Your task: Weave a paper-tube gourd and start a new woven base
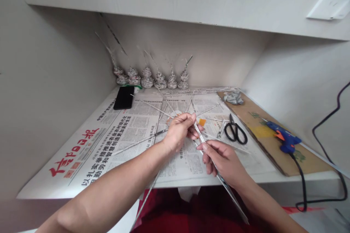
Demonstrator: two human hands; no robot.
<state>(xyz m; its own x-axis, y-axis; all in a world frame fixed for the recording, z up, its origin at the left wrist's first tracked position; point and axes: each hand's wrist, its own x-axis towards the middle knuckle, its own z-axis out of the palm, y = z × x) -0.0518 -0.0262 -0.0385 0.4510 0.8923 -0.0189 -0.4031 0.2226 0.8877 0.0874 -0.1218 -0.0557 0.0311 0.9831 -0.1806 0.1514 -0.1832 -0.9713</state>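
1. Above the near edge of the surface [268,177], at its middle, a star of rolled paper sticks [164,111] is held up, its spokes fanning toward the back and the left.
2. The left hand [179,131] is closed on the hub where the sticks cross, fingers curled around it.
3. The right hand [222,160] pinches one long paper stick [218,176] that runs from the hub down past the near edge toward the person's lap.
4. Under both hands lies a spread newspaper [115,134], covering the surface from its left edge to past the middle.
5. Just right of the hands, black scissors [235,131] lie on the newspaper.
6. Along the right edge a cardboard sheet [273,145] carries a blue glue gun [284,138]; its black cord drops over the near right corner.
7. Toward the back left corner lies a black phone [124,97].
8. Along the back edge stands a row of small coiled paper figures [153,78], with a bundle of loose sticks [197,91] lying beside them.
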